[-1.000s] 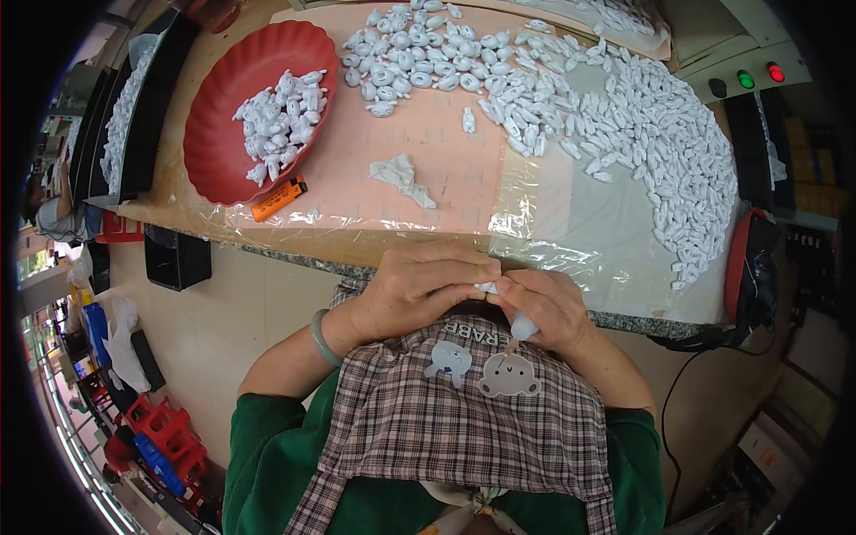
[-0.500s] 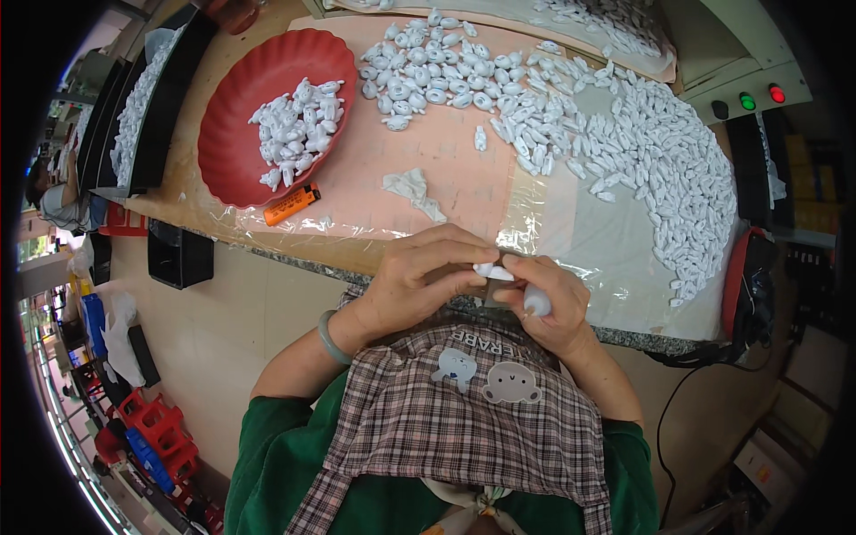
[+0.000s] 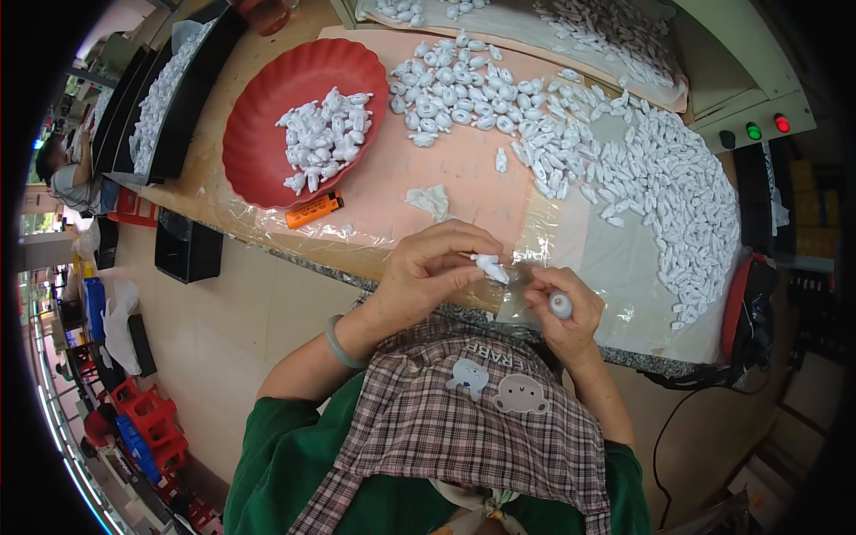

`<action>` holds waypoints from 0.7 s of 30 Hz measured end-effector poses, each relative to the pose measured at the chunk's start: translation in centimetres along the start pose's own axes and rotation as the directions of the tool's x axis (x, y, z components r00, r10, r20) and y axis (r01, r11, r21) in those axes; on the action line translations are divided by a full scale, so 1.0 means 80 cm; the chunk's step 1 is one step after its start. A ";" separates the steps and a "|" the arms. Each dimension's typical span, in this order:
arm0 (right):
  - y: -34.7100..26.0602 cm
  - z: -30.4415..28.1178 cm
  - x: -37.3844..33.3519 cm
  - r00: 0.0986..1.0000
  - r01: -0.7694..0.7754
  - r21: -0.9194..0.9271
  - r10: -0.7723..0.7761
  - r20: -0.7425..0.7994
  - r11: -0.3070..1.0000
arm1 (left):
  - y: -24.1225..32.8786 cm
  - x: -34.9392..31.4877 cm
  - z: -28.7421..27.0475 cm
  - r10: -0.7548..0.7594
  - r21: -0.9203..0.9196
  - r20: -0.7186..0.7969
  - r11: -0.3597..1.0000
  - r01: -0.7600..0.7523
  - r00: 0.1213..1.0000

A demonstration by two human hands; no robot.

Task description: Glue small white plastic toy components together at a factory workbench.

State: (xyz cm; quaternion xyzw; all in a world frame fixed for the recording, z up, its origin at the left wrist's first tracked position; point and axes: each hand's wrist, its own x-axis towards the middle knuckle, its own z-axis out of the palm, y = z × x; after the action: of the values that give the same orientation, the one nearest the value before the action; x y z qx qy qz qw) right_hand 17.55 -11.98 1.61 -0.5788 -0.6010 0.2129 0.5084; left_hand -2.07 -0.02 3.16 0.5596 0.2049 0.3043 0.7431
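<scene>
My left hand is closed, pinching a small white plastic figure between thumb and fingertips. To its right, my right hand is curled round a small whitish bottle, its rounded end facing up; the rest of the bottle is hidden by the fingers. A small gap separates the figure from the right fingertips. Beyond my hands lies a crumpled white tissue on the pink sheet. At the far left, a red scalloped bowl holds a heap of white figures.
An orange lighter lies by the bowl's near rim. Loose white pieces cover the table's far and right side. Behind them stands a pale cabinet with lit buttons. Black trays are at the left; a cable hangs at the right.
My right hand has drawn away from the figure, slightly right and nearer. The figure in my left hand is tilted differently. The whole view has shifted a little.
</scene>
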 end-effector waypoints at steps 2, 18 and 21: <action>0.001 0.000 0.000 1.000 -0.002 0.000 0.002 0.014 1.000 | -0.003 -0.001 -0.003 0.010 -0.090 0.014 0.996 -0.009 1.000; -0.003 0.005 0.001 0.998 -0.041 -0.025 0.042 0.042 0.999 | -0.012 -0.008 -0.024 -0.289 -0.662 0.013 0.715 0.225 0.957; -0.004 0.004 0.004 0.998 -0.016 -0.051 0.019 0.059 0.999 | -0.013 -0.010 -0.023 -0.266 -0.694 0.045 0.685 0.222 0.963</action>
State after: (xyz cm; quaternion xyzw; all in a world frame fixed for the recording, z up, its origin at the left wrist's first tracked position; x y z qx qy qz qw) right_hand 17.19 -11.65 1.88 -0.5901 -0.6161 0.2190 0.4736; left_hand -3.58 0.55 1.60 0.1994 0.1708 0.2735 0.9253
